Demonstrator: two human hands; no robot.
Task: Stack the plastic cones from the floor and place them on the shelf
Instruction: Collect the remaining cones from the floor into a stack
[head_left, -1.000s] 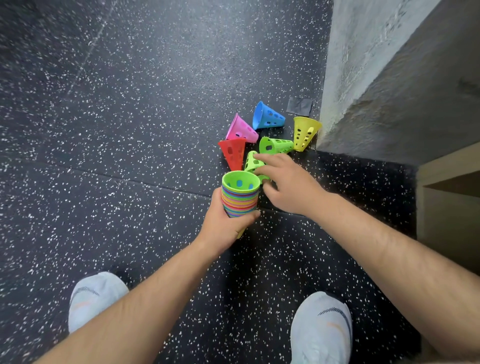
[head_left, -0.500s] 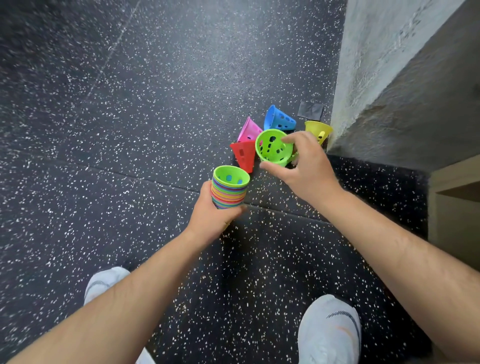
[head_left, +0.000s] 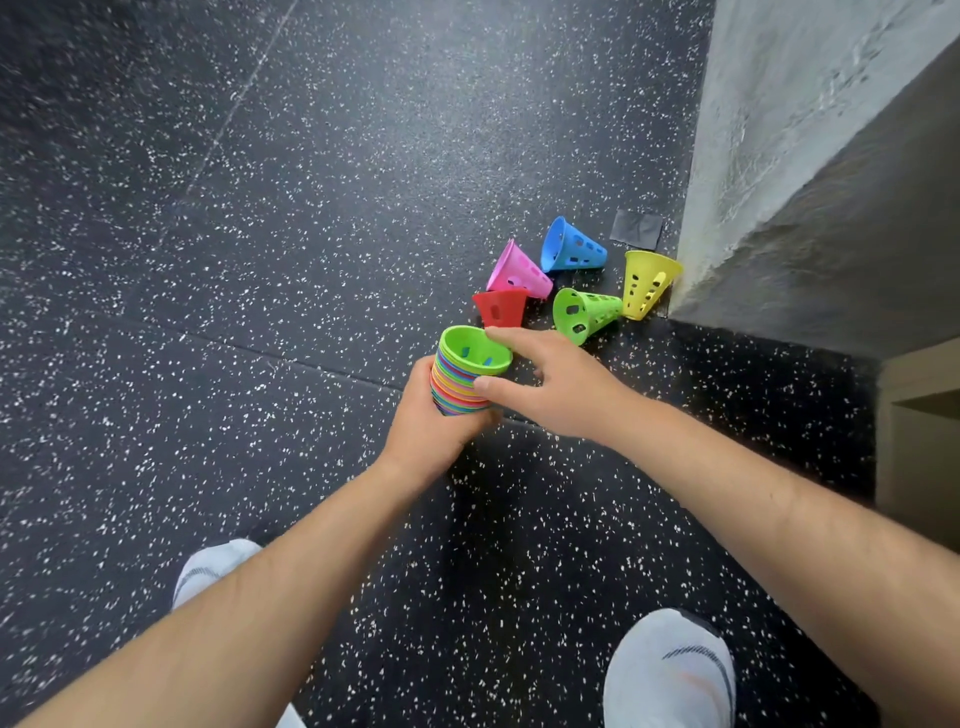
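- The left hand (head_left: 431, 431) gripped the stack (head_left: 457, 387) of nested plastic cones. Its fingers (head_left: 422, 375) were curled round the lower part of the stack.
- The stack was held above the floor (head_left: 260, 260), wide end up and tilted slightly, with banded rims of many colours showing down its side.
- The top green cone (head_left: 475, 353) sat in the stack, its open mouth toward the camera.
- The right hand (head_left: 561, 389) pinched that cone at the rim. The forefinger lay on the far edge and the thumb pressed the near side, so the fingers (head_left: 519, 344) were narrow and closed on the cone.
- Five loose cones lay in a cluster on the floor just beyond the hands: a red cone (head_left: 500, 307), a pink cone (head_left: 517, 270), a blue cone (head_left: 571, 252), a loose green cone (head_left: 584, 313) and a yellow cone (head_left: 647, 283).
- The red cone was nearest the stack, and the right forefinger partly hid its narrow end.
- The yellow cone lay just beside the corner of the wall (head_left: 779, 130). A grey patch (head_left: 636, 228) lay flat on the floor near the blue cone.
- The shelf (head_left: 919, 431) stood at the right edge of the view, well apart from the cones.
- Two white shoes (head_left: 670, 670) stood on the floor below the forearms.
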